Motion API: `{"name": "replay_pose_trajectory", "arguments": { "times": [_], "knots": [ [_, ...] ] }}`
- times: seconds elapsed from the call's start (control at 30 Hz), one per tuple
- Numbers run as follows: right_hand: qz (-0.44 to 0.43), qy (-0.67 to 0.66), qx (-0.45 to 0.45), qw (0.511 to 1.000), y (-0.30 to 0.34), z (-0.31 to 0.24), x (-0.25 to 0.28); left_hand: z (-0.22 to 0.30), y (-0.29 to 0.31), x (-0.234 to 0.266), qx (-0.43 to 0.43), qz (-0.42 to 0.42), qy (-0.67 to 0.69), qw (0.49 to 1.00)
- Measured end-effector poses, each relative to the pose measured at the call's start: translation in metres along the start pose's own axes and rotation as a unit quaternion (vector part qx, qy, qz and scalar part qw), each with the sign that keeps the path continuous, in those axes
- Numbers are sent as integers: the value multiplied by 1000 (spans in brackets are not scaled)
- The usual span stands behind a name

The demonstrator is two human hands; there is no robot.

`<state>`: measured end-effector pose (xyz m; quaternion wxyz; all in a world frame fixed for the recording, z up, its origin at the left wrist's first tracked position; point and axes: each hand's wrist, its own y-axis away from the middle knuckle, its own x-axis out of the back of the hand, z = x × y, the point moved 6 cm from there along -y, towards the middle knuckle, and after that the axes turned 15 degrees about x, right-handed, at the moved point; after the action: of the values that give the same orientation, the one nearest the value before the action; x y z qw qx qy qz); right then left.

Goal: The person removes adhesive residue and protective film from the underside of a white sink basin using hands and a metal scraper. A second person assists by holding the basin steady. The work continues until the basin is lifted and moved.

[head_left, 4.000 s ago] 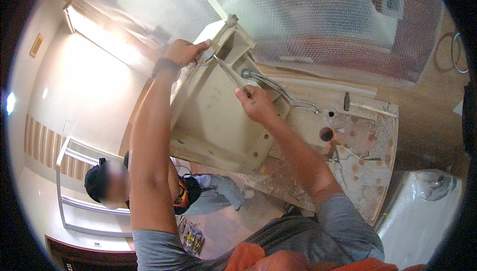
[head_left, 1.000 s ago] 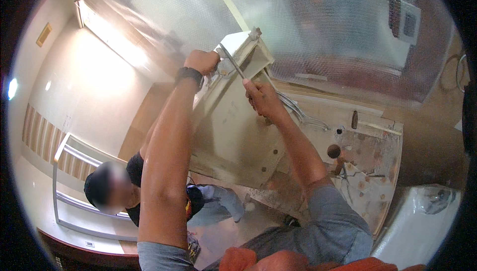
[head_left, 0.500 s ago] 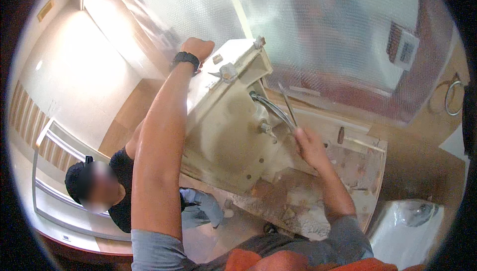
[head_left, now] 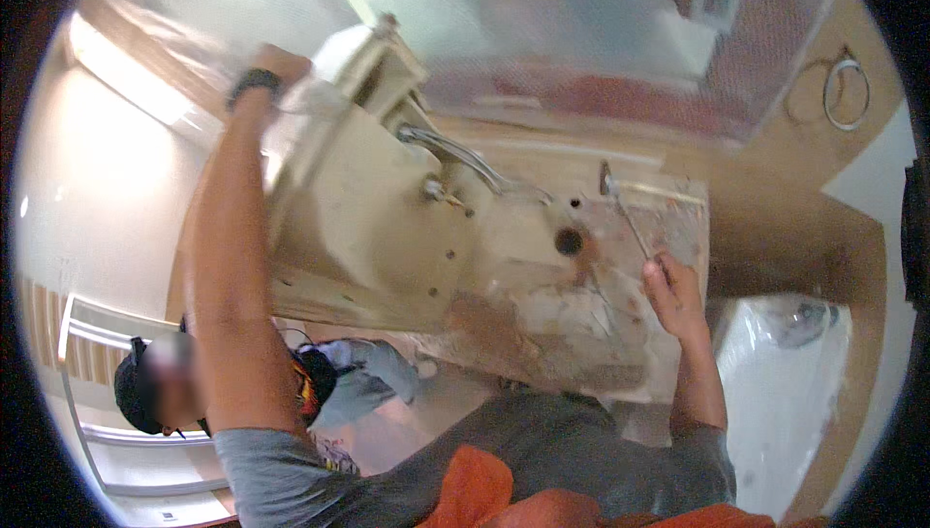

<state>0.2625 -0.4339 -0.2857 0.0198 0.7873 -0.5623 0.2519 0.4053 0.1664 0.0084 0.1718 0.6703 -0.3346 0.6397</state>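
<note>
While the right hand (head_left: 673, 297) holds a likely stiff tool (head_left: 635, 230) right of the beige fixture (head_left: 356, 179), the left hand's (head_left: 285, 63) grip is unclear. Grasp the near end.

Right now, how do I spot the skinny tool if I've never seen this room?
Find the big cream box-shaped piece, then look right, past the round dark hole. There the person's right hand grips a thin metal tool. Unlike the curved silvery tubes by the cream piece, it is straight and held in a hand.
</note>
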Motion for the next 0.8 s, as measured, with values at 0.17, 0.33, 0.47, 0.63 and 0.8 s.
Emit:
{"name": "replay_pose_trajectory", "arguments": {
  "times": [0.17, 0.33, 0.47, 0.63, 0.8],
  "knots": [
    [70, -2, -90, 994, 50, 27, 37, 79, 138, 52, -265, 8, 203, 942],
    [32, 52, -80, 995, 60, 81, 18, 134, 363, -116, -389, -236, 103, 884],
    [-49, 43, -71, 995, 42, 62, -9, 159, 444, -308, -431, -377, -8, 820],
    [-99, 21, -34, 994, 14, 43, -69, 117, 393, -287, -356, -207, 207, 888],
    [-128, -6, 68, 989, -52, -15, -139, 49, 285, -58, -215, 64, 275, 935]
  ]
}}
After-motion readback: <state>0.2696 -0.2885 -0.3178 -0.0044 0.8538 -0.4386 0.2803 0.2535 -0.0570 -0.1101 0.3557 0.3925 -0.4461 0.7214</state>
